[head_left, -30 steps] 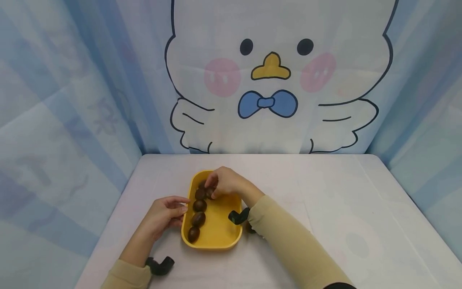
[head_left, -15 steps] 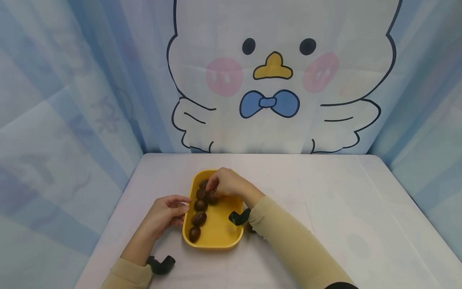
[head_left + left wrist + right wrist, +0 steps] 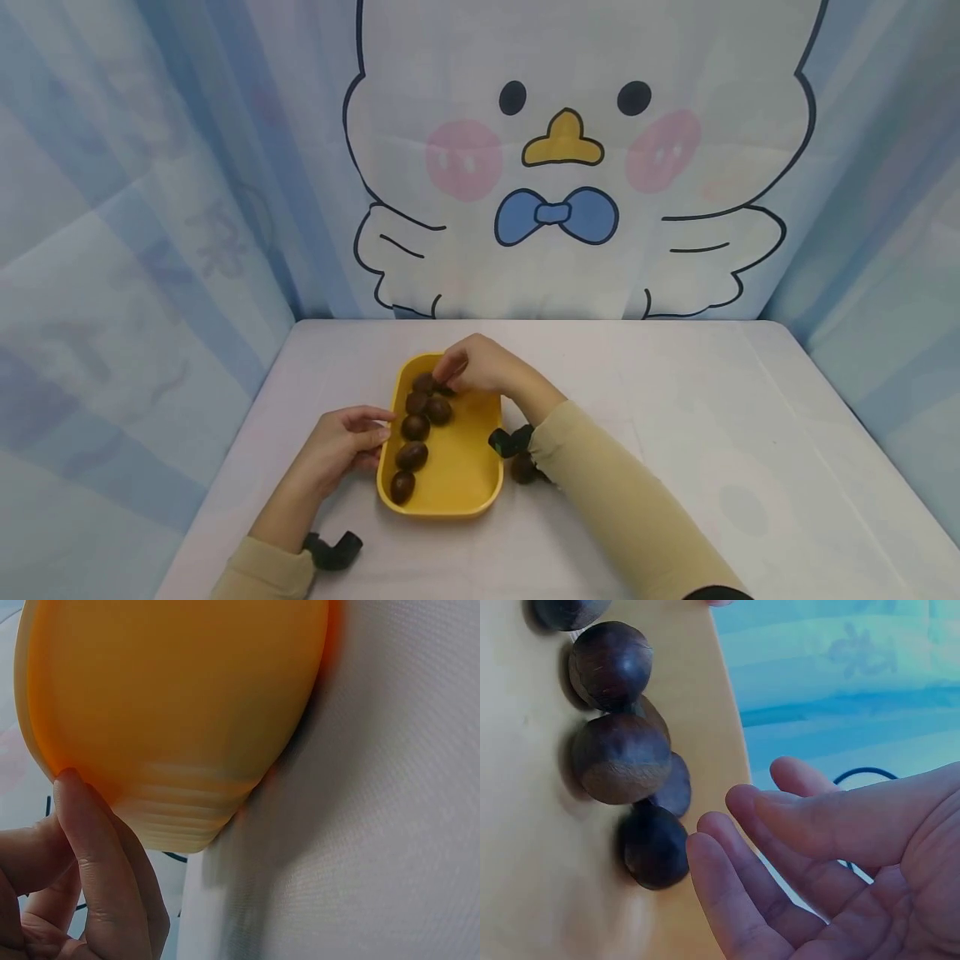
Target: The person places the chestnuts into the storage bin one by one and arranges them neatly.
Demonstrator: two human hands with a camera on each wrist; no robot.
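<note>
A yellow tray (image 3: 457, 475) holds several brown chestnuts (image 3: 412, 456), lined up mostly along its left side. One chestnut (image 3: 438, 410) lies to the right of that line. My right hand (image 3: 480, 364) is over the tray's far end, its fingertips right beside another chestnut (image 3: 656, 847). In the right wrist view, those fingers are loosely bent and spread with nothing between them. My left hand (image 3: 348, 442) is at the tray's left side. Its fingertips (image 3: 71, 787) touch the outer wall just under the rim, as the left wrist view shows.
Just right of the tray, partly behind the right sleeve (image 3: 622, 500), a chestnut (image 3: 523, 468) lies on the white table (image 3: 712, 417). Black wrist mounts (image 3: 333, 552) stick out near both cuffs. Patterned curtains (image 3: 135, 250) enclose the table at the back and sides.
My right hand has let go of a chestnut beside the line and moved toward the tray's far right. More of the chestnut outside the tray shows. My left hand stays put.
</note>
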